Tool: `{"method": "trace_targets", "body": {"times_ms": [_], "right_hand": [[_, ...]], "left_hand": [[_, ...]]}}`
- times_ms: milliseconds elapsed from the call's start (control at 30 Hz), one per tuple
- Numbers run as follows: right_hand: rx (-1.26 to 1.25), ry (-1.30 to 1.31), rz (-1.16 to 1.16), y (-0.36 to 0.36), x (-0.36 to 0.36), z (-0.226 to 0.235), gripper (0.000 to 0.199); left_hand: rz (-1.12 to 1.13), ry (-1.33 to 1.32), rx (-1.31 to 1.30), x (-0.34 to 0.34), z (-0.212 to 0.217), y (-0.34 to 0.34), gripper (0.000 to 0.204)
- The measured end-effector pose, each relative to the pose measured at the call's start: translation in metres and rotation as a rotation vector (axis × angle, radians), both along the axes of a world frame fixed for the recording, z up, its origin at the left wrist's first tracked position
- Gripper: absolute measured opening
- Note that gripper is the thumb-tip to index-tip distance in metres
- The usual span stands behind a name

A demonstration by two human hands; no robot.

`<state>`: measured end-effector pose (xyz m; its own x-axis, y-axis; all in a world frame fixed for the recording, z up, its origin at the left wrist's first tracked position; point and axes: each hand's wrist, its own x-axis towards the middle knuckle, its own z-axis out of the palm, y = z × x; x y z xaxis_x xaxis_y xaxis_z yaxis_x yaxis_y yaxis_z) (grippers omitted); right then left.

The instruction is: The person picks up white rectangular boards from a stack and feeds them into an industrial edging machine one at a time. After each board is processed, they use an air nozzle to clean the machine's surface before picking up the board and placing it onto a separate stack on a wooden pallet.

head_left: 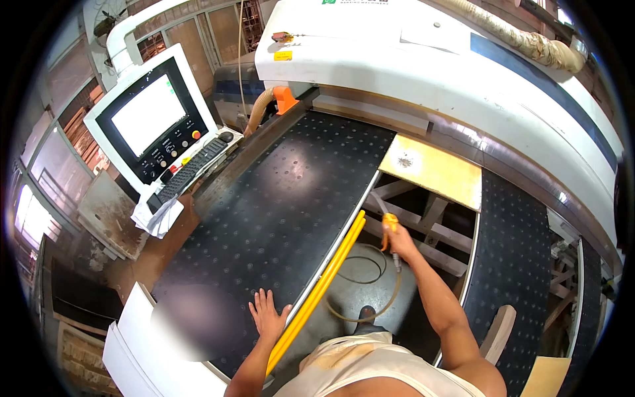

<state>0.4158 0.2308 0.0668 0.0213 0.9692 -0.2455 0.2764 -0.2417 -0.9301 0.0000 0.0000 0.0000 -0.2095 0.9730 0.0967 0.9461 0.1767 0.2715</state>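
Observation:
My right hand [401, 245] grips an orange air blow gun [389, 223], its thin nozzle pointing up toward a light wooden panel [436, 171] lying by the white machine housing [423, 73]. A thin hose [370, 291] loops from the gun down over the floor. My left hand [267, 316] lies flat, fingers spread, on the black dotted machine table [284, 198], close to the yellow bar [324, 284] along its edge.
A control panel with a bright screen [149, 114] and a keyboard [188, 171] stands at the left. A second black dotted table [512, 258] lies at the right. Wooden frame pieces [430, 228] sit in the gap between tables. White boards [132, 337] rest at the lower left.

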Motion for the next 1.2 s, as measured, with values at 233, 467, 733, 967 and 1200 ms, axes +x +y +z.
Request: {"method": "trace_targets", "body": {"times_ms": [233,467,733,967,1200], "right_hand": [[0.416,-0.222,-0.043,0.045,-0.025,-0.044,0.04],[-0.28,0.059,-0.381,0.016,-0.072,-0.215,0.03],[-0.229,0.237,-0.039,-0.069,-0.143,-0.32,0.038],[0.674,-0.19,-0.519,0.18,0.068,-0.056,0.042],[0.33,0.06,-0.489,0.455,0.282,-0.065,0.087]], "left_hand": [[-0.052,-0.023,-0.008,0.003,0.003,0.011,0.082],[-0.01,-0.018,-0.034,-0.001,0.003,0.009,0.086],[0.067,-0.277,-0.132,0.073,0.005,0.041,0.08],[0.074,-0.721,-0.054,0.135,0.029,0.073,0.071],[-0.004,-1.074,-0.356,0.248,-0.003,0.166,0.068]]}}
